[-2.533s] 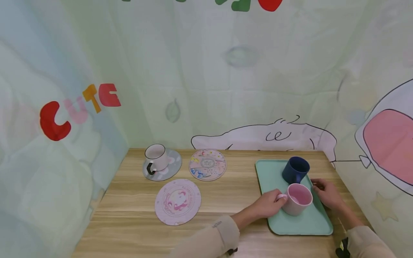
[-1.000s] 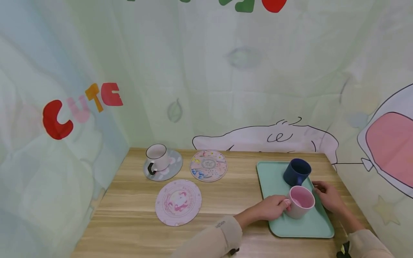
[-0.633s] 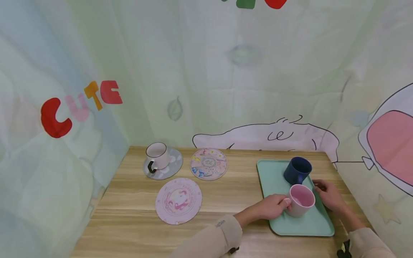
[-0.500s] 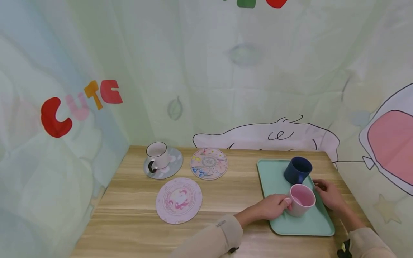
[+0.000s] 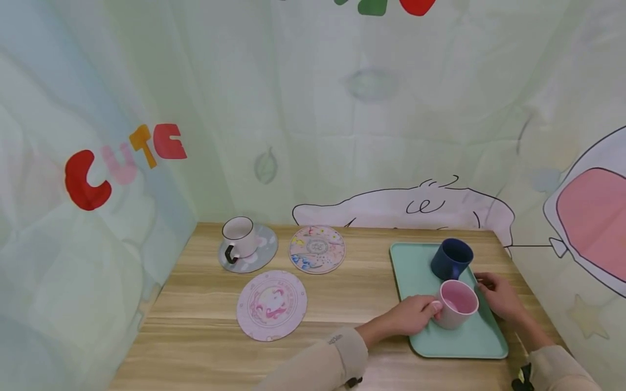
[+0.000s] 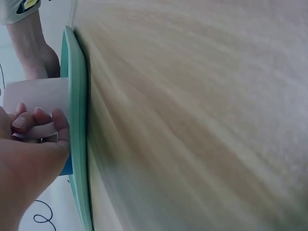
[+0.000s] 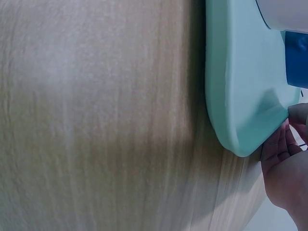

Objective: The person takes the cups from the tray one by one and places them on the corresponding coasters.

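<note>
My left hand (image 5: pixel 414 315) pinches the handle of a pink mug (image 5: pixel 455 312), which stands upright on a green tray (image 5: pixel 420 342). In the left wrist view, my left hand (image 6: pixel 33 154) has its fingers curled at the handle of the pale mug (image 6: pixel 41 94). Behind the pink mug a dark blue mug (image 5: pixel 449 259) stands on the same tray. On the tray's right side, my right hand (image 5: pixel 501 297) grips the rim. The right wrist view has the right hand (image 7: pixel 288 168) with its thumb on the rim of the tray (image 7: pixel 255 115) and fingers beneath.
At the back left of the wooden table (image 5: pixel 195 336), a white mug (image 5: pixel 239 241) with a black handle stands on a grey round mat (image 5: pixel 264 252). A patterned round mat (image 5: pixel 317 262) lies to its right. Nearer the front is a pink round mat (image 5: pixel 269 328).
Since the earliest frame, the pink mug and my left hand have moved slightly to the right on the tray. My right hand keeps its place at the rim.
</note>
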Demonstrator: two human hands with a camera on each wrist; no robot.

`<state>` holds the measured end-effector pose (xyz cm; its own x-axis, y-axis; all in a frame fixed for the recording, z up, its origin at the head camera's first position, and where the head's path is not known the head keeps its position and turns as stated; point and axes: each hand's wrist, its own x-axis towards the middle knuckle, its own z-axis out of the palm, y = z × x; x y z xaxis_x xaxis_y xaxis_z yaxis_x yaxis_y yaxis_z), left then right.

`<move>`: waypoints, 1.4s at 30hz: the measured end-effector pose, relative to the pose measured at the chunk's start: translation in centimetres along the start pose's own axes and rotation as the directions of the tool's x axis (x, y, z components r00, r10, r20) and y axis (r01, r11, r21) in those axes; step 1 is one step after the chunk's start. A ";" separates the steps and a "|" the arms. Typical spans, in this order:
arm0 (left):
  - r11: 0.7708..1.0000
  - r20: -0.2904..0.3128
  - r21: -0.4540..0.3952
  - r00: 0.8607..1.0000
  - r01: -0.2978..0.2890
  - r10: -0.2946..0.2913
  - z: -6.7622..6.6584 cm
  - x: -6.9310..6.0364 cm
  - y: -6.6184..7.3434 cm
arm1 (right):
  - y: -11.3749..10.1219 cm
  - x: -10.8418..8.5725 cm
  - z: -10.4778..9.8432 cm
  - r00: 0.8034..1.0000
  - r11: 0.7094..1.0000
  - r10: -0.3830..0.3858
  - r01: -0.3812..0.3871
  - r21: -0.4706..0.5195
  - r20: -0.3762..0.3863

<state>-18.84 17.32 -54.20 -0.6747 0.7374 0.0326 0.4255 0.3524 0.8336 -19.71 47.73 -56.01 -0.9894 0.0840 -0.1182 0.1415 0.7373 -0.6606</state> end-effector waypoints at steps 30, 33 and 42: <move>0.952 -0.130 -0.305 0.991 -0.003 -0.039 -1.5 -2.2 0.7 | 0.1 0.2 0.2 1.000 1.000 0.002 -0.002 -0.009 -0.012; 0.947 -0.138 -0.321 0.990 -0.011 -0.035 -1.8 -2.3 0.8 | 0.1 0.2 0.2 1.000 1.000 -0.004 0.004 -0.005 -0.016; 0.945 -0.157 -0.328 0.986 -0.004 -0.051 -2.9 -2.8 1.0 | 0.0 0.1 0.3 0.999 1.000 -0.019 0.019 -0.007 -0.030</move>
<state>-18.29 13.99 -51.85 -0.7819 0.6187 0.0769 0.2070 0.1413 0.9681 -19.80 47.57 -56.25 -0.9924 0.0901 -0.0835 0.1228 0.7432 -0.6577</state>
